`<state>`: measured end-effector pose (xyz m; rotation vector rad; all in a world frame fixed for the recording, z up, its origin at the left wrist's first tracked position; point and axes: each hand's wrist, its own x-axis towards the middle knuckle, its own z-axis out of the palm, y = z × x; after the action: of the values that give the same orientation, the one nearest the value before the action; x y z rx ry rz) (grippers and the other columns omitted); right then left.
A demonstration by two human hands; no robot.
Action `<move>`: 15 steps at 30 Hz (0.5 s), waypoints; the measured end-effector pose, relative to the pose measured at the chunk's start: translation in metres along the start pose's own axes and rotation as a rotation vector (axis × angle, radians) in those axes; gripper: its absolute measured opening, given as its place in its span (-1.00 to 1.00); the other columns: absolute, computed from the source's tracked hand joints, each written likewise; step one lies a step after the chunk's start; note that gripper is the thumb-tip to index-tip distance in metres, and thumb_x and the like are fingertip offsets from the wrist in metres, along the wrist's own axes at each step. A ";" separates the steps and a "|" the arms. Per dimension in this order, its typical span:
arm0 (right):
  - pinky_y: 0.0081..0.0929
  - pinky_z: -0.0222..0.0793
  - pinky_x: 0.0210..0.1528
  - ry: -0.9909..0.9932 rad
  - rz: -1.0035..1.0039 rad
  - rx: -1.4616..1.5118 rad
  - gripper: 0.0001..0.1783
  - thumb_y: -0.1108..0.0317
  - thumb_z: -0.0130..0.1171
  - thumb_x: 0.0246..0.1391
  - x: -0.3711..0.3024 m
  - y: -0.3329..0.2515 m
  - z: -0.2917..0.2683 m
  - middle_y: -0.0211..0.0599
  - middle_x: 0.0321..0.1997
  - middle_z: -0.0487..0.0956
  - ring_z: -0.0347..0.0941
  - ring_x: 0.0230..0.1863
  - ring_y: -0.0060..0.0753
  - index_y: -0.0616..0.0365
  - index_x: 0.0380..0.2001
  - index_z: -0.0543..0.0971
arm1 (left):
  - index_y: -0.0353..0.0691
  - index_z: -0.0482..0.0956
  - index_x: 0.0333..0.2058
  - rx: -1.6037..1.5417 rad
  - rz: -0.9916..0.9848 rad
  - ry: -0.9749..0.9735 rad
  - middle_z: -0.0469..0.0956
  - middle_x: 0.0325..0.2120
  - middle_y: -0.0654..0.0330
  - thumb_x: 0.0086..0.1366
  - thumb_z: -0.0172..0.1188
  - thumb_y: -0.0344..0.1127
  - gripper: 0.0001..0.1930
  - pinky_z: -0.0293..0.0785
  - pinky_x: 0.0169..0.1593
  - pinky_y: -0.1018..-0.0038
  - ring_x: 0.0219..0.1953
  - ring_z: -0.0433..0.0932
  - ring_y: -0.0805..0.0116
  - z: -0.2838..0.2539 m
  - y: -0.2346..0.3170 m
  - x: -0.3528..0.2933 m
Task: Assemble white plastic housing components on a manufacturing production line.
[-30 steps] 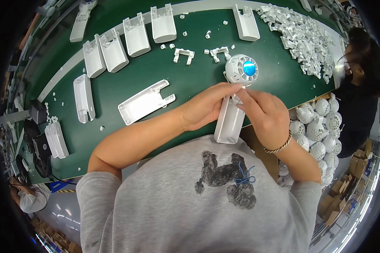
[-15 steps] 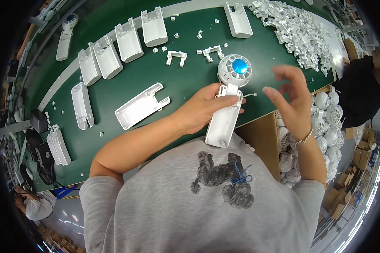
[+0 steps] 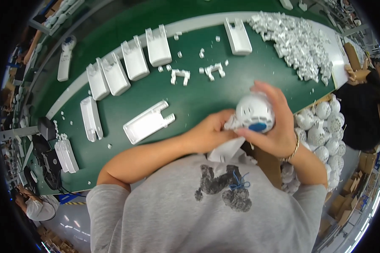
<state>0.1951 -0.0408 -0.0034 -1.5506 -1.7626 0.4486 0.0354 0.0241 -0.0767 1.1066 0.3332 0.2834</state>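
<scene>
Close in front of my chest I hold a white handheld fan. Its round slotted head (image 3: 252, 109) is tilted, so the blue centre disc (image 3: 257, 127) faces down toward me. My left hand (image 3: 209, 134) is closed round the neck and the upper end of the white handle shell (image 3: 226, 150), which points toward my shirt. My right hand (image 3: 278, 128) grips the head, with its thumb below near the neck and its fingers over the far side. My hands hide much of the joint between head and handle.
An open white handle shell (image 3: 145, 126) lies left of my hands on the green table (image 3: 190, 101). More shells (image 3: 157, 48) stand farther back, beside small brackets (image 3: 180, 76). A heap of small white parts (image 3: 297, 46) lies far right. Fan heads (image 3: 323, 135) fill a box at right.
My right hand has come in from the right and closed on the fan's head. The fan has tipped, its blue disc turning down toward me, and the whole view has shifted slightly.
</scene>
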 end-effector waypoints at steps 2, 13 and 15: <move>-0.43 0.20 0.02 -0.072 -0.004 -0.067 -0.10 0.30 0.39 -0.39 -0.001 -0.003 -0.006 -0.14 -0.05 0.35 0.30 -0.02 -0.36 0.26 0.08 0.18 | -0.36 0.31 -0.08 0.073 0.067 0.018 0.48 -0.30 0.16 0.15 0.11 -0.32 -0.62 0.38 -0.17 0.54 -0.26 0.45 0.45 0.002 -0.002 -0.003; -0.58 0.26 -0.10 0.020 0.368 0.557 -0.41 0.31 0.22 -0.11 0.083 0.048 -0.026 -0.35 -0.01 0.38 0.36 -0.12 -0.53 0.21 0.01 0.29 | -0.33 0.32 -0.16 -0.001 -0.053 0.238 0.49 -0.26 0.09 0.13 0.10 -0.39 -0.70 0.51 -0.25 0.44 -0.33 0.53 0.32 -0.065 0.139 0.002; -0.59 0.29 -0.16 0.075 0.291 0.398 -0.47 0.32 0.22 -0.11 0.116 0.062 -0.021 -0.38 -0.05 0.41 0.40 -0.19 -0.56 0.19 -0.04 0.34 | -0.31 0.32 -0.19 0.083 0.045 0.333 0.50 -0.31 0.10 0.10 0.12 -0.41 -0.71 0.51 -0.26 0.41 -0.34 0.54 0.32 -0.134 0.165 0.024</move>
<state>0.2531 0.0787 0.0020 -1.5110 -1.2962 0.8185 -0.0058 0.2130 0.0156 1.1494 0.6208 0.4998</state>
